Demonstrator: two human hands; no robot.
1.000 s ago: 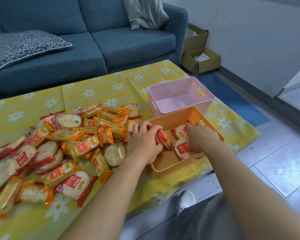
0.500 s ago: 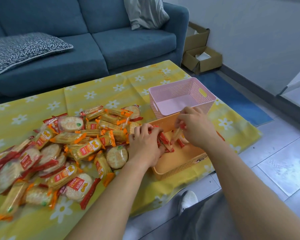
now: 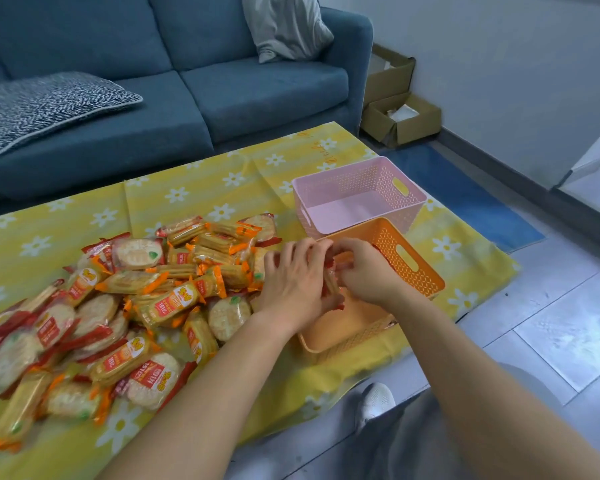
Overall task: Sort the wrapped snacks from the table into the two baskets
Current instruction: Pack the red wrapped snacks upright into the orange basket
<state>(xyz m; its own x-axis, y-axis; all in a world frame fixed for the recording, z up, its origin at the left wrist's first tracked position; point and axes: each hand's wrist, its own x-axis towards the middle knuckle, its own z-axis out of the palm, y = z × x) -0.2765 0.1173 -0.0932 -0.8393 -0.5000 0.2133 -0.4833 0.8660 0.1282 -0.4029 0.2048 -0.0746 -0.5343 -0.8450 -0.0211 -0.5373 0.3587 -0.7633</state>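
A heap of wrapped snacks [image 3: 146,299], in red and orange wrappers, covers the left half of the yellow flowered tablecloth [image 3: 194,195]. The orange basket [image 3: 409,268] stands at the table's near right edge, and the pink basket [image 3: 409,199] sits just behind it with nothing inside. My left hand [image 3: 293,275] and my right hand [image 3: 364,271] meet over the orange basket's left side. Together they grip a few red-wrapped snacks [image 3: 329,271], mostly hidden by my fingers. The visible floor of the orange basket shows no snacks.
A blue sofa [image 3: 222,98] with a patterned cushion [image 3: 42,105] runs along the table's far side. Cardboard boxes [image 3: 402,116] sit on the floor at the back right. My knee and white shoe [image 3: 374,400] are below the table's near edge.
My right hand rose out of the orange basket with red-wrapped snacks and moved left to meet my left hand. The snacks seen inside the basket earlier no longer lie there.
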